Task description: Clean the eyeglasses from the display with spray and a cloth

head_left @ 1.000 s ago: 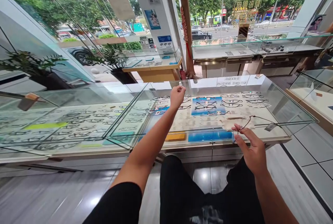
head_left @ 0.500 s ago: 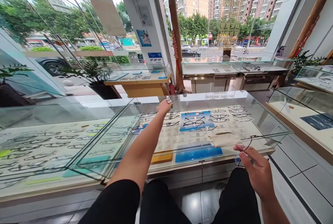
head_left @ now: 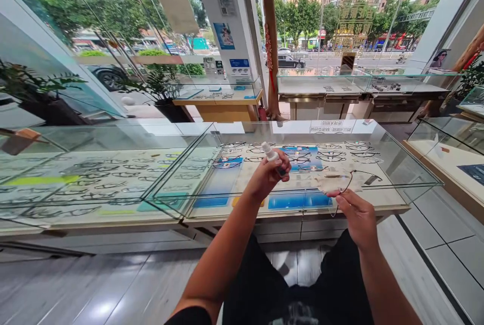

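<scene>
My left hand point(head_left: 269, 176) is wrapped round a small spray bottle point(head_left: 269, 150) with a white top, held tilted above the glass display case point(head_left: 242, 136). Its lower part is mostly covered by my fingers. Farther right, my right hand point(head_left: 357, 211) pinches a pair of eyeglasses point(head_left: 351, 181) with a thin dark frame; part of the lenses is behind my fingers. Just past the eyeglasses, a beige cloth point(head_left: 328, 182) lies on the glass top. Below the glass, several rows of eyeglass frames point(head_left: 333, 154) and blue panels point(head_left: 282, 200) show.
A second glass case point(head_left: 94, 138) adjoins on the left, and another case point(head_left: 449, 138) stands to the right. Beyond are a wooden post point(head_left: 270, 43), potted plants point(head_left: 157, 85) and more display counters point(head_left: 321, 85) by the windows. My legs are close to the near case.
My left hand has come back from the far side of the case with the spray bottle, closer to the eyeglasses. My right hand has risen slightly, still holding them. The view has tilted down.
</scene>
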### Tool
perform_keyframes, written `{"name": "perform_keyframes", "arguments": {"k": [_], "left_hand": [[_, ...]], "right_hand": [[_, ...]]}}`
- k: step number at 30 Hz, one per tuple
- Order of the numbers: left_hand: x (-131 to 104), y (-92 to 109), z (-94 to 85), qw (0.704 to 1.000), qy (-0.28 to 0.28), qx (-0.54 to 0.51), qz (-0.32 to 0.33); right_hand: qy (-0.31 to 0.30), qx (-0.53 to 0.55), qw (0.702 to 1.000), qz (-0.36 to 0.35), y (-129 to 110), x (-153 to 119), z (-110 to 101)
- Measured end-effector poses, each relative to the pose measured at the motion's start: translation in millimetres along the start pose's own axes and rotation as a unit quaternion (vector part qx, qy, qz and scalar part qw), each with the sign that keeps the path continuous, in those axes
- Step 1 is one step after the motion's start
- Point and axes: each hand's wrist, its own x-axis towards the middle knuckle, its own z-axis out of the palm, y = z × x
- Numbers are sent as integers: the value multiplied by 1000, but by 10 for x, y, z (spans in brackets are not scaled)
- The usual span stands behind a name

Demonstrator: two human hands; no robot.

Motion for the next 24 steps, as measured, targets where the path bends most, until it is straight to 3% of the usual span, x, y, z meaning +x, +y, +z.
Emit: {"name": "perform_keyframes", "arguments": {"k": [3, 6, 11, 15, 19, 24], "left_hand": [[-311, -3, 142, 996, -35, -45, -62], [-484, -47, 196, 996, -14, -25, -87], [-649, -218, 160, 977, 97, 189, -6], [-744, -320, 181, 956, 123, 267, 7], [-760, -367, 246, 931, 136, 337, 39], [-763, -373, 267, 928, 142, 341, 51]], "right_hand": [[-51, 34, 998, 29, 46, 40, 134], [-109, 65, 991, 45, 77, 62, 288], [-196, 114, 972, 60, 52, 36, 512], [-258, 131, 955, 60, -15, 10, 588], [-273, 124, 953, 47, -48, -3, 598], [-260, 135, 954, 58, 0, -27, 577]]}}
